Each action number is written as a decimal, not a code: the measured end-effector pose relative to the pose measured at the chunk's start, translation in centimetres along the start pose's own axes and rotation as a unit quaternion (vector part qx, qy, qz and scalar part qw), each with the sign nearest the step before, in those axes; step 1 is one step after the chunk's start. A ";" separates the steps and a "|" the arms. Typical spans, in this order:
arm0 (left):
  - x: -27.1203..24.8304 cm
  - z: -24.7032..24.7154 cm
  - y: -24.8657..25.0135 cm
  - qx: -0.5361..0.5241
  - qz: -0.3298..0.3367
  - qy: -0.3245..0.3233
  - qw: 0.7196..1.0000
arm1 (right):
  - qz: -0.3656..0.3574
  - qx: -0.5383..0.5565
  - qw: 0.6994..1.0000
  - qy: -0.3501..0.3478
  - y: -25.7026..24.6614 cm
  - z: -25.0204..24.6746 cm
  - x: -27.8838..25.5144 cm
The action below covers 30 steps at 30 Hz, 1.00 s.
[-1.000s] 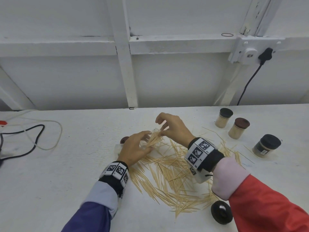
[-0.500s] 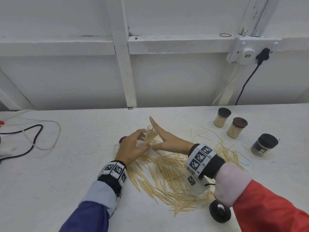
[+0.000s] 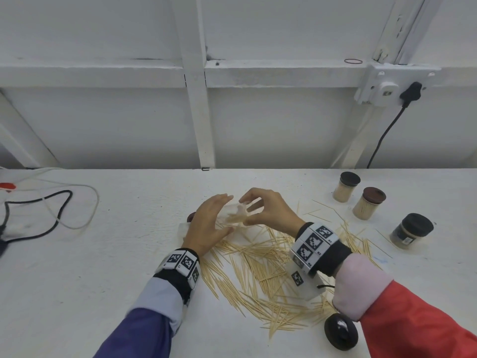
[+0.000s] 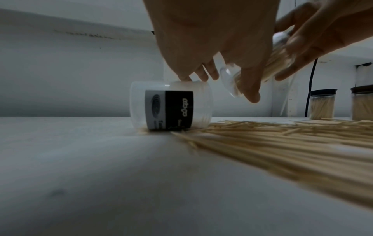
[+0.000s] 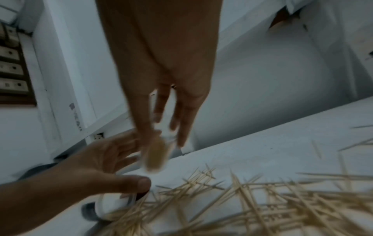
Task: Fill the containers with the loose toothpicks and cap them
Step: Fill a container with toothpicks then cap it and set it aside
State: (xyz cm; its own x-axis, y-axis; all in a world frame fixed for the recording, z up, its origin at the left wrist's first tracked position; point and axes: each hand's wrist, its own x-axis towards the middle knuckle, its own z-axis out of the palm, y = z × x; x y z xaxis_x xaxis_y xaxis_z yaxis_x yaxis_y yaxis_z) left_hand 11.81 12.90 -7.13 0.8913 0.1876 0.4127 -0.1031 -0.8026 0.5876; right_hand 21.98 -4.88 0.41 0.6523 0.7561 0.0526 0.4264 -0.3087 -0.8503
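Above the middle of the white tabletop (image 3: 108, 254), seen from the head camera, the right hand (image 3: 268, 213) has its fingers and thumb curled round a small clear container (image 3: 236, 215) packed with toothpicks, tilted and lifted off the surface. The left hand (image 3: 206, 228) lies beside it with fingers nearly straight and spread, its palm toward the container; whether it touches cannot be told. Loose toothpicks (image 3: 258, 270) are scattered between and below the wrists. Three capped, filled containers (image 3: 366, 206) stand well apart to the right, and a dark cap (image 3: 340, 334) lies near the right sleeve. Cables (image 3: 51, 210) trail at the far left.

From the left wrist camera, the left hand (image 4: 212, 39) hangs relaxed and spread, holding nothing. Under its fingertips a wide clear jar (image 4: 171, 105) with a black-and-grey label lies on its side at the edge of the toothpick heap (image 4: 282, 140). The right hand (image 4: 315, 39) grips the tilted container (image 4: 262, 70), its rounded clear end pointing down toward the left thumb.

From the right wrist camera, blurred, the right hand's fingers (image 5: 145, 124) clasp the container (image 5: 157, 154), the toothpick ends showing. The left hand (image 5: 86, 164) is spread just beside it, thumb over the lying jar (image 5: 115, 202).
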 end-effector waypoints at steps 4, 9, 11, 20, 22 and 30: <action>-0.1 0.1 0.0 0.001 0.006 0.002 1.000 | 0.013 0.007 1.000 -0.001 0.3 -0.1 0.0; 0.1 0.1 0.1 0.013 0.027 0.015 0.999 | 0.014 -0.009 1.000 0.007 0.8 0.2 -0.1; 0.1 0.1 0.0 0.016 0.039 0.019 0.999 | 0.017 0.019 0.999 -0.019 0.7 0.2 -0.3; -0.1 0.2 -0.1 0.021 0.001 0.014 1.000 | 0.179 -0.243 0.948 -0.102 2.4 -2.5 -0.7; 0.0 0.2 0.0 0.009 -0.008 0.015 1.000 | 0.203 -0.372 0.892 -0.158 3.3 -2.1 -1.2; 0.0 0.1 0.5 -0.001 -0.019 0.001 1.000 | 0.122 -0.387 0.893 -0.196 2.6 1.0 -4.4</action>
State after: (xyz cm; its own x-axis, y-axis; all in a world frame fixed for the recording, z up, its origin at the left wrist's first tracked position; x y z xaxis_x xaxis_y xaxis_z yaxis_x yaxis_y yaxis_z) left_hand 11.80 12.50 -6.92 0.8934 0.2202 0.3916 -0.0691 -0.7939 0.6041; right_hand 19.57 -8.47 -2.59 0.5809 0.7083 -0.4011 0.7054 -0.6839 -0.1862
